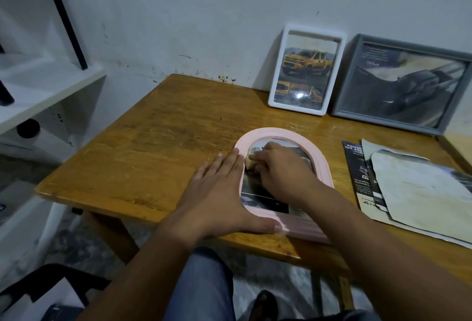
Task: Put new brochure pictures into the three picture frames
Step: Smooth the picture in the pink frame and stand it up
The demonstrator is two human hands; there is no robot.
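I find the wooden table (143, 147) set against the wall, and everything the task concerns rests on it. Two frames are propped upright at the back against the wall, I judge because they are finished: the grey frame (398, 83) at the far right shows a dark vehicle print, and the white frame (307, 69) just beside it shows a yellow truck picture behind glass.

At the right edge lies a loose pile of brochure sheets (413, 190), overlapping, kept within reach, presumably as leftover stock and discards.

The pink arched frame (320, 165) lies flat near the front edge, face up, with a brochure picture (258, 196) inside its opening. I take it to be the third and last frame in hand.

My left hand (217, 193) lies flat, fingers straight and close together along the frame's left rim, thumb stretched along its lower edge. I judge this braces the frame against sliding.

My right hand (278, 167) sits inside the opening, fingers curled down and pinching a small pale tan piece (249, 162) against the picture. I cannot tell what the piece is; a cloth, sponge or eraser is possible. Its position suggests wiping or pressing the surface flat.
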